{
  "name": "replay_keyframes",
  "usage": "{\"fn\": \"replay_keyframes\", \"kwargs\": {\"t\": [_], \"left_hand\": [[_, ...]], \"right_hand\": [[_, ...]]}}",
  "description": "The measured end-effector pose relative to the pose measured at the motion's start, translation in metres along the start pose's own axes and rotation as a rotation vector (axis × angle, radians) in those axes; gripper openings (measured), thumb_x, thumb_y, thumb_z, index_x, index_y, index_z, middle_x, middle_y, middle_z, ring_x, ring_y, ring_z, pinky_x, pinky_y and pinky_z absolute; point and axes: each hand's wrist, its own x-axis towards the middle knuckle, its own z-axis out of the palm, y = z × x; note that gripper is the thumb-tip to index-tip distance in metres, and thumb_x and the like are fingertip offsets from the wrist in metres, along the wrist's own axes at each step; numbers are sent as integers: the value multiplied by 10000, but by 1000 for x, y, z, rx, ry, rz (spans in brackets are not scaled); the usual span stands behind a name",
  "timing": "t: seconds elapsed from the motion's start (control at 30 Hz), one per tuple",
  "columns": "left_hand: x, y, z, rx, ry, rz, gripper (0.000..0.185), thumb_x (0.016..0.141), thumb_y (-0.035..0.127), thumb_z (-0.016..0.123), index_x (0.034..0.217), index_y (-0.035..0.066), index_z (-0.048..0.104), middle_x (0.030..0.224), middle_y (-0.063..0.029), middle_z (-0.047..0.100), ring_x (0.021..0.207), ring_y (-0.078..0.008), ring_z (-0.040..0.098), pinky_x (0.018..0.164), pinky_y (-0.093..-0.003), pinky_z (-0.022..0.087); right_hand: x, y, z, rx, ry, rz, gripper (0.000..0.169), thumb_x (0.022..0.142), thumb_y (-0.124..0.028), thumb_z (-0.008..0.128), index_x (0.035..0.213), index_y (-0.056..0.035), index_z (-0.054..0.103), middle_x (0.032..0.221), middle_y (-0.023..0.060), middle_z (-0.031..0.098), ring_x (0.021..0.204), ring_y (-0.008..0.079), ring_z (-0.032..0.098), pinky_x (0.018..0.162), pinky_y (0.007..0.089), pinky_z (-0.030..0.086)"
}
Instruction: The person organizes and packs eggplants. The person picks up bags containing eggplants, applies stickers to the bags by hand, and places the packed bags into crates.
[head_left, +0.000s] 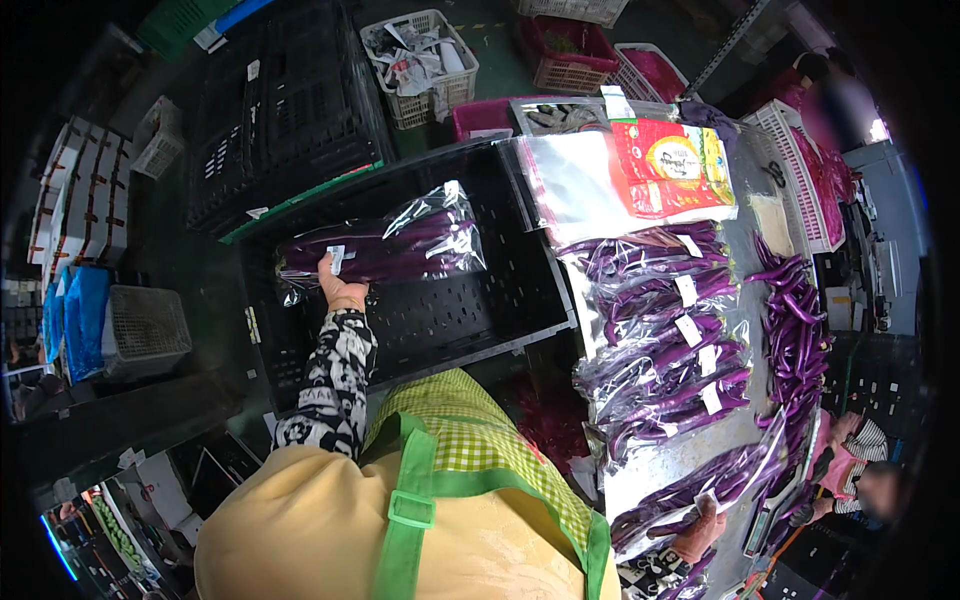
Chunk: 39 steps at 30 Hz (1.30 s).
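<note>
My left hand (343, 291) holds a clear plastic bag of long purple eggplants (375, 244) by its near side, over the black plastic crate (442, 330). The thumb lies by the bag's white label (336, 259); the other fingers are hidden beneath the bag. At the near end of the metal table (675, 450), my right hand (701, 531) grips another bag of eggplants (675, 499) close to its label. Beyond that hand, several bagged eggplant packs (660, 330) lie in a row, each with a white label.
Loose eggplants (791, 337) are heaped along the table's far side. Flat plastic bags (577, 180) and a red printed bag (675, 169) lie at its left end. Stacked black crates (285, 112) stand beyond the crate. A co-worker in striped sleeves (862, 450) is at the right.
</note>
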Motion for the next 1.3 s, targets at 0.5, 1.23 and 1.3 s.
{"fn": "replay_keyframes", "kwargs": {"t": [0.5, 1.23, 1.3], "left_hand": [[-57, -62, -105, -20, 209, -198, 323, 799, 335, 608, 1056, 142, 636, 1069, -60, 647, 978, -267, 594, 892, -442, 461], [-81, -40, -41, 1327, -273, 58, 240, 870, 242, 681, 977, 34, 626, 846, -43, 643, 696, -163, 625, 634, -342, 521], [69, -50, -139, 1466, -459, 298, 212, 875, 227, 678, 942, 42, 601, 817, -27, 591, 689, -136, 574, 602, -321, 497]], "right_hand": [[-77, -148, 388, -645, -1316, -719, 374, 786, -103, 649, 1143, -33, 565, 970, 170, 648, 843, 295, 654, 739, 368, 501], [-68, -27, 347, -537, -1256, -585, 436, 832, -252, 637, 1183, -25, 517, 1050, 175, 593, 1001, 359, 571, 886, 429, 455], [-63, -52, 313, -455, -1236, -507, 425, 865, -222, 608, 1237, -43, 505, 1089, 181, 584, 1027, 350, 569, 914, 410, 446]]}}
